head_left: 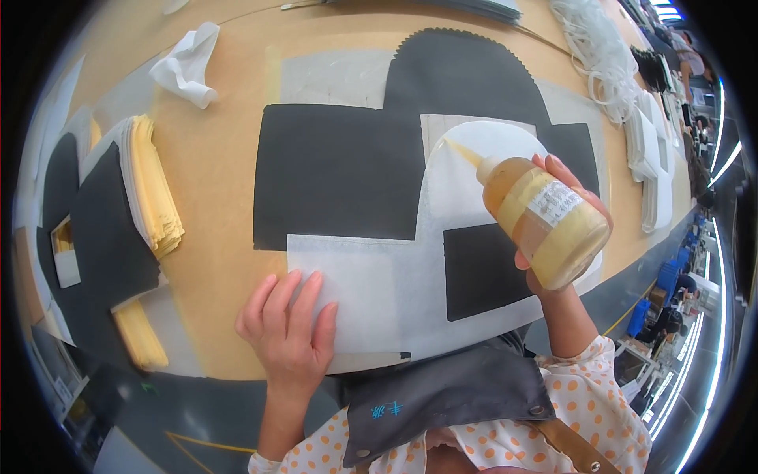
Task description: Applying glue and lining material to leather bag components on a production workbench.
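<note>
My right hand (562, 169) is wrapped round a clear squeeze bottle (521, 212) of pale yellowish liquid, with yellow tape and a white label. Tilted, its narrow nozzle points up and left above a white piece with a rounded top (458, 178). Whether the tip touches the piece, I cannot tell. My left hand (288, 324) lies with fingers stretched out at the lower left edge of the white piece. Flat dark grey pieces (339, 170) lie around and partly under the white one, including a dark rounded piece with a zigzag edge (466, 75) at the far side.
At left stand stacked dark grey pieces (110, 225) and yellow foam-like sheets (152, 189). A crumpled white sheet (187, 65) lies at the far left. White strips (592, 47) and white cut pieces (650, 162) sit along the right. The tan table (217, 316) ends just before my body.
</note>
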The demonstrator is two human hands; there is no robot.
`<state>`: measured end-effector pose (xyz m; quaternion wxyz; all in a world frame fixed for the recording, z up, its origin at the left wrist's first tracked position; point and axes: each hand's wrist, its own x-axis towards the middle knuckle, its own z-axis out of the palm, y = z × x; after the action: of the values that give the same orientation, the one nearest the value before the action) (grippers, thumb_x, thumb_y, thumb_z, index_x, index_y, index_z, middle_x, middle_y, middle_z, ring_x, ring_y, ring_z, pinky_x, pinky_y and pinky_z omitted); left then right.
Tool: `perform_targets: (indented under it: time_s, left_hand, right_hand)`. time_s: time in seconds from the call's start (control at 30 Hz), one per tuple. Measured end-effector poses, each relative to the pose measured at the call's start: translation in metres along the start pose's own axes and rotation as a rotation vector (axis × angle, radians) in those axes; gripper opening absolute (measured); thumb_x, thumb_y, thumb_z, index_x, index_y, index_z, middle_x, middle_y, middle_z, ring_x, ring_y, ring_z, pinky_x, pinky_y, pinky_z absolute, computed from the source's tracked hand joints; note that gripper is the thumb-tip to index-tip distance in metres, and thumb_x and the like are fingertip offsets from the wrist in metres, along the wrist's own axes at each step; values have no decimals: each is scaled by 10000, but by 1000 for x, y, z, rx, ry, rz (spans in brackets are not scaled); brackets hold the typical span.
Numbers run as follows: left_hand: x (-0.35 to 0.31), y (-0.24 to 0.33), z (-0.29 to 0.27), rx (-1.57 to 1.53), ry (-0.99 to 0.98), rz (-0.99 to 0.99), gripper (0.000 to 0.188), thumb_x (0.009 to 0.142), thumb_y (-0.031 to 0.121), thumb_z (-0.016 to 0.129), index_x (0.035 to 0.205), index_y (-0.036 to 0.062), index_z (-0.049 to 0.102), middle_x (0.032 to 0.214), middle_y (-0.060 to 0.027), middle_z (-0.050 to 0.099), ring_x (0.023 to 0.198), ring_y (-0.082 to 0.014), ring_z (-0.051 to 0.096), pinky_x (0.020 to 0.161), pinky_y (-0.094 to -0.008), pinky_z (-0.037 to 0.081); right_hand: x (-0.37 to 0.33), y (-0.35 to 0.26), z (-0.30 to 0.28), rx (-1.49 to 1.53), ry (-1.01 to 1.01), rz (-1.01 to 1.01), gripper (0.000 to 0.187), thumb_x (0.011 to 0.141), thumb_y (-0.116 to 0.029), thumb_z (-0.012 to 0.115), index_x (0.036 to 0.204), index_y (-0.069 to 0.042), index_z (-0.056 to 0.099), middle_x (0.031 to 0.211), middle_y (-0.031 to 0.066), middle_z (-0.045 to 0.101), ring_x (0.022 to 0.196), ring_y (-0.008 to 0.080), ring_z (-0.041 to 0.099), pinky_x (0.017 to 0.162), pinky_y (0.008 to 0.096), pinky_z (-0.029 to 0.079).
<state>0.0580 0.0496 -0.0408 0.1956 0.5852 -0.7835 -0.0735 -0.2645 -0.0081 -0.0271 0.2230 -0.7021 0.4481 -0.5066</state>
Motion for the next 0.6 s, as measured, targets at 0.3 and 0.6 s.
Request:
perform_targets:
  time_s: [0.3,0.6]
  left_hand:
    - [0,-1,-1,-1,0,8,317,856,230,705,1152,118,692,1217,-42,606,1169,-263,511,967,-384,337]
    - [0,0,-2,13,-12,14,318,851,219,704,1149,109,690,1217,-57,608,1169,-281,520,965,-394,356]
  right_hand:
    - [3,3,-7,-60,54,32,926,665,-316,927,1338,-125,319,1372,302,483,1280,392,517,1044,485,449]
    - [0,10,-17,-40,169,128,937,662,-327,919,1343,-114,311,1394,319,460,1285,394,509,1066,490,421]
